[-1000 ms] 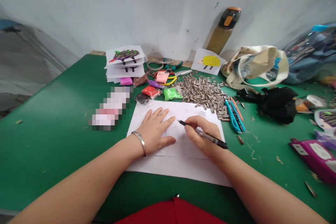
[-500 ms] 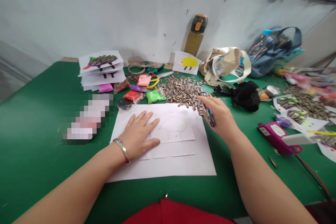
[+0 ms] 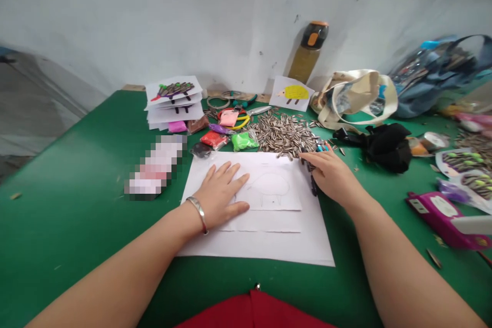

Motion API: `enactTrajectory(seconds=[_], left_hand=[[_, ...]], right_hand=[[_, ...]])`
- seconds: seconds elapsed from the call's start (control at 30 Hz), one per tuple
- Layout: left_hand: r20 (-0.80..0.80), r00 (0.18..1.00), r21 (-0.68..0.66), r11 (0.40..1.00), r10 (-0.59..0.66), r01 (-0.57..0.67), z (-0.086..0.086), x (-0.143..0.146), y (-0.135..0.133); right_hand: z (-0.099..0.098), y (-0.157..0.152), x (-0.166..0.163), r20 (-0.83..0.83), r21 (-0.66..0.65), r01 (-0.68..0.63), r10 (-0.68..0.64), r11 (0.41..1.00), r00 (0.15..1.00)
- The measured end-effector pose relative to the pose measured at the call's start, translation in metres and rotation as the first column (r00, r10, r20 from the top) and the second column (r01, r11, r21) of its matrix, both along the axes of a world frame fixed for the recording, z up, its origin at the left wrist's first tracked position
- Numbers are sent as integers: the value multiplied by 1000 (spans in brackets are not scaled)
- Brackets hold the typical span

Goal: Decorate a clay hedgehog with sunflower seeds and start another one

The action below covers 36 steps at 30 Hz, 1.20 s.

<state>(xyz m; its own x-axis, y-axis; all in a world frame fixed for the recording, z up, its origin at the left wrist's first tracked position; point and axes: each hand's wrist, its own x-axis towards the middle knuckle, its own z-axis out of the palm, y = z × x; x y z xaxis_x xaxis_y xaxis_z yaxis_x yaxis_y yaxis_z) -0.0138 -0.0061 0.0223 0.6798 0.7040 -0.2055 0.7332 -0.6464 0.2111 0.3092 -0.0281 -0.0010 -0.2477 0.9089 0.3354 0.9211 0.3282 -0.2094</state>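
My left hand (image 3: pixel 221 195) lies flat and open on white paper sheets (image 3: pixel 269 238), fingers spread, a silver bangle on the wrist. A small sheet with a pencilled animal outline (image 3: pixel 271 187) lies right of it. My right hand (image 3: pixel 330 174) rests at the paper's right edge with a black pen (image 3: pixel 312 180) under its fingers, the pen's tip pointing toward me. Just beyond that hand are blue and orange tools (image 3: pixel 323 147) and a heap of striped sunflower seeds (image 3: pixel 282 133).
On the green table (image 3: pixel 77 174) are clay packets (image 3: pixel 226 138), stacked craft cards (image 3: pixel 175 100), scissors and pliers (image 3: pixel 240 113), a hedgehog card (image 3: pixel 291 94), a bottle (image 3: pixel 307 51), a cloth bag (image 3: pixel 355 97), black cloth (image 3: pixel 384 146) and a purple box (image 3: pixel 442 212).
My right hand stopped drawing on the small sheet and carried the pen right, to the paper's edge near the seeds. My left hand stayed flat on the paper.
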Motion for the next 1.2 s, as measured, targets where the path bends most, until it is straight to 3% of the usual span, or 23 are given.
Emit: enactTrajectory(seconds=[0.17, 0.47, 0.73, 1.0, 1.2], left_hand=[[10, 1000, 14, 1000, 1, -1, -2, 0, 2], [16, 1000, 11, 1000, -23, 22, -9, -6, 6], [-30, 1000, -19, 1000, 8, -9, -1, -1, 4], [-9, 1000, -15, 1000, 8, -8, -3, -2, 4], [-2, 1000, 9, 1000, -14, 14, -6, -4, 6]], right_hand=[[5, 0, -2, -47, -11, 44, -45, 999, 998], [12, -4, -6, -256, 150, 138, -96, 979, 962], [13, -4, -23, -82, 26, -55, 57, 998, 995], [18, -10, -34, -143, 147, -76, 97, 986, 985], [15, -14, -54, -109, -9, -210, 207, 978, 972]])
